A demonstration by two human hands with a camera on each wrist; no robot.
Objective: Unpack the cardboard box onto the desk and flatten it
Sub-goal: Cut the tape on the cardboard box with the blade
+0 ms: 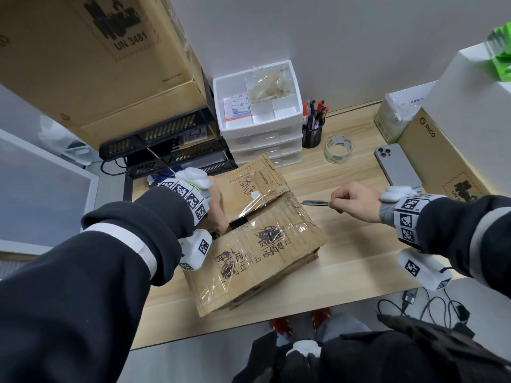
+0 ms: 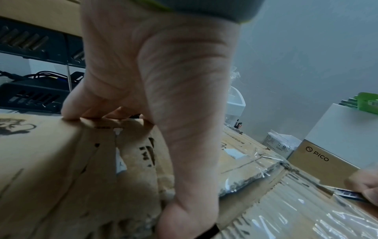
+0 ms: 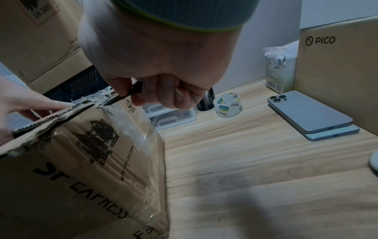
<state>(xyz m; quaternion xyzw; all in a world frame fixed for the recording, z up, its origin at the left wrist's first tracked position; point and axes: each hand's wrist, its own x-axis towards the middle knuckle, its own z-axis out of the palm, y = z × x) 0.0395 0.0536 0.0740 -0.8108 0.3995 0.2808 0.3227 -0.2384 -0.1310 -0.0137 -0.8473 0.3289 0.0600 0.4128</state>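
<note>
A worn brown cardboard box (image 1: 257, 244), wrapped in clear tape, lies on the wooden desk (image 1: 345, 261) with its top flaps down. A dark gap shows at the left end of the centre seam. My left hand (image 1: 218, 214) grips the box's left end, with fingers (image 2: 69, 111) hooked over the far edge and the thumb (image 2: 184, 202) down at the seam gap. My right hand (image 1: 336, 203) pinches a slim utility knife (image 1: 315, 203). The blade tip sits at the right end of the seam, on the torn tape (image 3: 96, 98).
Behind the box stand a white drawer unit (image 1: 260, 114), a pen cup (image 1: 312, 135) and a tape roll (image 1: 338, 149). Two stacked phones (image 1: 398, 167) and a PICO carton (image 1: 442, 172) lie at right. Black trays (image 1: 166, 145) and a large carton (image 1: 96, 64) stand at left.
</note>
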